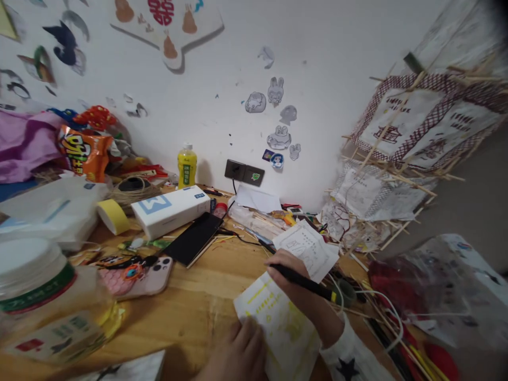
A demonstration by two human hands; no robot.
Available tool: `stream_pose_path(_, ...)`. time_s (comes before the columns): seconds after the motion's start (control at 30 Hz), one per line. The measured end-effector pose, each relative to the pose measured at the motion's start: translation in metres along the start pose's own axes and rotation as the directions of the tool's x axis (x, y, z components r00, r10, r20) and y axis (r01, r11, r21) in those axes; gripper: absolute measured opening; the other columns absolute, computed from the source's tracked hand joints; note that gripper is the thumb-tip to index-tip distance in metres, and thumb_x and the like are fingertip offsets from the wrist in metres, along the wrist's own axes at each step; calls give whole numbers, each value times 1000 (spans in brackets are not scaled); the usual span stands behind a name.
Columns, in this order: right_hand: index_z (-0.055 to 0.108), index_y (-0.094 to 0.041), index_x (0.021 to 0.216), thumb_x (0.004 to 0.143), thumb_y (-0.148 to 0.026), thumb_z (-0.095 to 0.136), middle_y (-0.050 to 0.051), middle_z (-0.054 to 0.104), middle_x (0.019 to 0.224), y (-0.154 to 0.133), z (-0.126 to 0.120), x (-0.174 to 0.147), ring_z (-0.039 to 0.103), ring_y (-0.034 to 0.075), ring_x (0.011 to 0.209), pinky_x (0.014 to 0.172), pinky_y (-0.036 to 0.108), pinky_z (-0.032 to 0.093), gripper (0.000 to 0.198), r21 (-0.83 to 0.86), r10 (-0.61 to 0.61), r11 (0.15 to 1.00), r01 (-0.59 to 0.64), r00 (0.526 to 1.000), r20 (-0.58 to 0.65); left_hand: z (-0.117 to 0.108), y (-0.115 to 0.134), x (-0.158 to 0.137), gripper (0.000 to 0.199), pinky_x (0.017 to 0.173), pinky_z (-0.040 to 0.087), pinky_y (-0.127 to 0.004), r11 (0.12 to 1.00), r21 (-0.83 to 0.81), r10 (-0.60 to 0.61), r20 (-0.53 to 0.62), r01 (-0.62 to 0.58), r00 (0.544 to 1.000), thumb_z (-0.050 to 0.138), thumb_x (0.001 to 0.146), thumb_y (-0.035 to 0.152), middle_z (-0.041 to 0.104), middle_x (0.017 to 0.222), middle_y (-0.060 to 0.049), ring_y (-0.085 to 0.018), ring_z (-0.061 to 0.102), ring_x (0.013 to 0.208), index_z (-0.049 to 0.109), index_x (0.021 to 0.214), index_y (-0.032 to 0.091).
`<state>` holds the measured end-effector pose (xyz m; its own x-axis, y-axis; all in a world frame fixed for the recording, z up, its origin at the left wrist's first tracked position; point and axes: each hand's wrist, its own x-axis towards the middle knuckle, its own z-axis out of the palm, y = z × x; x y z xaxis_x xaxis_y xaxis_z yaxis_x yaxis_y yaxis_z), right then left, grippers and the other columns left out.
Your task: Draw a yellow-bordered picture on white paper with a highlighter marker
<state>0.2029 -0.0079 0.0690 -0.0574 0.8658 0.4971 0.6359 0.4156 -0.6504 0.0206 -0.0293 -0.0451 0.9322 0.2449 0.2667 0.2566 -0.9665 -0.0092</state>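
A black marker (304,281) with a yellow band near its rear end is gripped in my right hand (293,270), closed around it. That hand hovers over the upper right part of a white paper sheet (278,338) covered in yellow drawn lines and writing. My left hand (240,352), blurred, lies on the sheet's left side, its fingers resting on the paper and holding nothing. Just beyond my right hand is a second sheet (317,254) with a dark line drawing. Whether the marker touches any paper cannot be made out.
Left on the wooden table stand a large plastic jar (43,301), a pink phone (153,278), yellow tape (113,217), a white box (170,209) and a black phone (194,238). A yellow bottle (187,166) stands by the wall. Stick-framed paper lanterns (413,124) hang at right.
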Motion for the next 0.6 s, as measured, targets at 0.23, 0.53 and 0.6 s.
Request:
stream_pose_path(0.23, 58, -20, 68, 70, -19, 62, -3, 57, 62, 12, 43, -17, 51, 12, 57, 53, 23, 38, 4, 120, 273, 948, -296, 945, 179, -21, -6, 3, 42, 96, 43, -48, 995, -95, -5, 194, 24, 981, 48, 95, 33, 58, 131, -18, -35, 50, 121, 56, 129, 11)
stream_pose_path(0.53, 40, -21, 55, 71, -18, 52, -6, 41, 52, 26, 46, -29, 37, 11, 51, 49, 24, 29, 21, 102, 240, 960, -260, 955, 175, -25, 2, -1, 61, 99, 36, -51, 991, -83, -90, 186, 107, 978, 48, 91, 46, 50, 137, -25, -39, 45, 126, 52, 134, 4)
stream_pose_path(0.6, 41, -21, 55, 72, -19, 51, -5, 42, 53, 25, 45, -30, 39, 11, 52, 50, 24, 30, 20, 78, 226, 967, -242, 959, 172, -28, 3, 0, 60, 99, 35, -52, 992, -69, -96, 165, 109, 982, 47, 91, 48, 51, 136, -25, -39, 46, 124, 54, 132, 4)
